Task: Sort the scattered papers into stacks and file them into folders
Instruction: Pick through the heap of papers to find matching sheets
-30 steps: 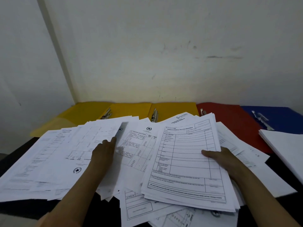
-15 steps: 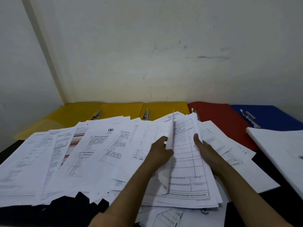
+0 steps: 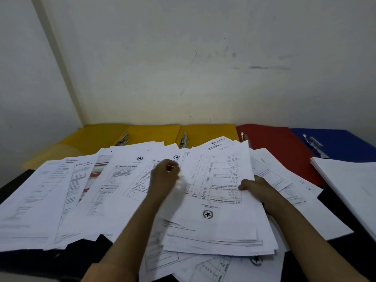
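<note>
Scattered printed papers (image 3: 114,192) cover the dark table. A thicker stack (image 3: 215,226) lies at centre right, topped by an upside-down table sheet with a star logo. My right hand (image 3: 258,187) holds this stack's right edge, thumb on top. My left hand (image 3: 163,177) is motion-blurred over the papers just left of the stack, fingers bent; whether it holds a sheet I cannot tell. Open folders line the back: yellow (image 3: 95,138), a second yellow (image 3: 209,133), red (image 3: 272,141) and blue (image 3: 343,142).
A neat pile of blank white sheets (image 3: 350,184) sits at the right edge, partly over the blue folder. White walls close in behind and on the left. Bare dark table (image 3: 61,259) shows near the front left edge.
The form sheet my left hand was turning over is gone from the stack's top, exposing the upside-down table sheet. My right hand slid back to the stack's right edge.
</note>
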